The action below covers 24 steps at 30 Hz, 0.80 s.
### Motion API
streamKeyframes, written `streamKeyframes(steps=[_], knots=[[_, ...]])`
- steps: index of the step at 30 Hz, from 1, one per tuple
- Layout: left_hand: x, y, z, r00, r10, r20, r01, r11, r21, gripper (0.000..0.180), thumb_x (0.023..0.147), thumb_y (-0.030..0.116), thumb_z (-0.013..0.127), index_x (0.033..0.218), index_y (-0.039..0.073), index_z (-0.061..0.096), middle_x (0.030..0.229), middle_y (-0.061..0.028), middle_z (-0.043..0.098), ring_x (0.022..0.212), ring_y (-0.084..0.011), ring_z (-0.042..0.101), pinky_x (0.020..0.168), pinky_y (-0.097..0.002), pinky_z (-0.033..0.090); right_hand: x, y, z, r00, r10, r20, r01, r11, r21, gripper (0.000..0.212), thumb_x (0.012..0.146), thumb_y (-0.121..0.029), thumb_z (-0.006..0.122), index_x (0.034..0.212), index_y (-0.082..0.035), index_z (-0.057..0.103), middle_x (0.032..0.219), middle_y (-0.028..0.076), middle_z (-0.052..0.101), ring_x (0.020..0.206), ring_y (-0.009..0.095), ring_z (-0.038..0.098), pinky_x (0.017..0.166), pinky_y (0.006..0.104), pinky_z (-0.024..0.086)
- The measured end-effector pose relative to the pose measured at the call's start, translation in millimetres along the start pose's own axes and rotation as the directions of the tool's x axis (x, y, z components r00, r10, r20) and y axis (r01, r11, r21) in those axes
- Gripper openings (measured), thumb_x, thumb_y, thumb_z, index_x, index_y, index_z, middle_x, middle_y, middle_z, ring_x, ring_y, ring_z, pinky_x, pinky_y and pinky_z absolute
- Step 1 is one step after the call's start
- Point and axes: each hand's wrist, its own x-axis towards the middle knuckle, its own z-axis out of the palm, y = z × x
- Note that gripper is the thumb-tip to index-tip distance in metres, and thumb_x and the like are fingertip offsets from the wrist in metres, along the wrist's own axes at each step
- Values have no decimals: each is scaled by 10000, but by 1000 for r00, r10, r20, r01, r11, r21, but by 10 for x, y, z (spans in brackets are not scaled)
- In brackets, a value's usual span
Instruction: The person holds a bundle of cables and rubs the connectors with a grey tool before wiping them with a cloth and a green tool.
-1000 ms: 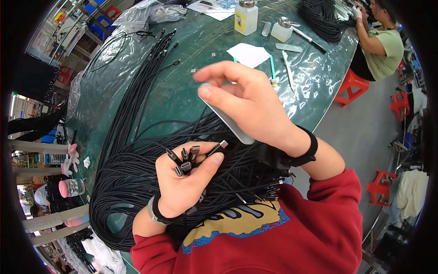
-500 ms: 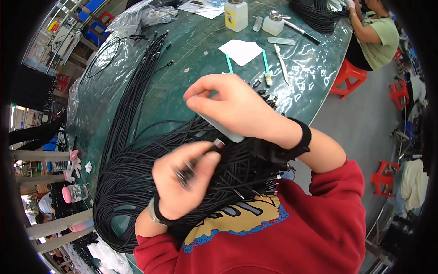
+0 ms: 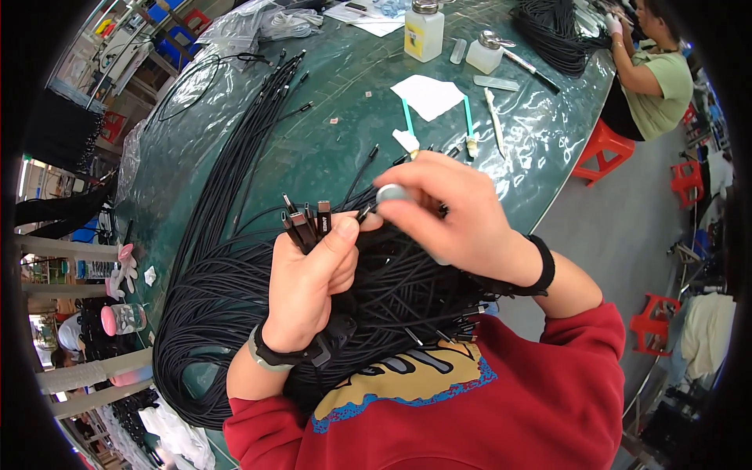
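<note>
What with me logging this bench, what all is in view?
Table: one, green, centre
Cables: uncountable, black, heaped across table
Connectors: several, black and silver, central
Tool: one, grey, central
Bottles: two, whitish, far side
Paper: one, white, below bottles
Sticks: two, turquoise, by paper
Pen: one, black and silver, beside bottles
Jar: one, clear and pink, left
Stools: at least three, red, right
Co-worker: one, green top, upper right
Left hand: one, bare, holding connectors
Right hand: one, bare, holding tool
</note>
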Motion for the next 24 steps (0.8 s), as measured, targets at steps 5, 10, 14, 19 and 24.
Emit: streamKeyframes(steps=[5, 10, 14, 19, 24], knots=[[105, -126, 104, 946, 305, -110, -251, 904, 347, 240, 866, 190, 490, 959, -17, 569, 665, 9, 447, 512, -48, 376, 449, -194, 293, 61, -116, -188, 870, 466, 164, -477, 706, 523, 173, 845, -163, 496, 887, -12, 568, 613, -32, 488, 477, 49, 413, 435, 179, 324], [135, -184, 66, 932, 349, -104, -306, 905, 295, 238, 877, 203, 470, 966, 1, 559, 689, -3, 419, 513, -46, 343, 435, -194, 266, 95, -25, -352, 763, 507, 401, -636, 480, 604, 250, 884, -201, 419, 911, -3, 568, 659, -23, 525, 543, 19, 444, 469, 162, 338], [123, -201, 43, 983, 184, -13, -184, 976, -118, 246, 883, 197, 454, 997, -6, 533, 662, 9, 403, 499, -45, 322, 432, -189, 260, 62, -23, -263, 808, 517, 283, -589, 688, 425, 233, 886, -168, 424, 960, 5, 561, 709, -8, 549, 618, 17, 466, 525, 165, 365], [23, -155, 77, 974, 218, -63, -218, 976, 10, 242, 886, 190, 452, 953, -32, 521, 604, 34, 381, 465, -22, 281, 404, -176, 210, 64, -29, -157, 884, 378, 276, -465, 776, 426, 228, 884, -146, 434, 997, 14, 551, 779, 3, 555, 669, 27, 478, 573, 175, 379], [-15, -117, 96, 976, 184, -116, -172, 979, 106, 255, 889, 202, 451, 911, -42, 518, 556, 46, 354, 457, -13, 267, 396, -175, 199, 30, -21, -74, 956, 242, 164, -285, 900, 329, 195, 866, -108, 463, 983, 26, 545, 828, 19, 540, 672, 37, 480, 601, 179, 386]])
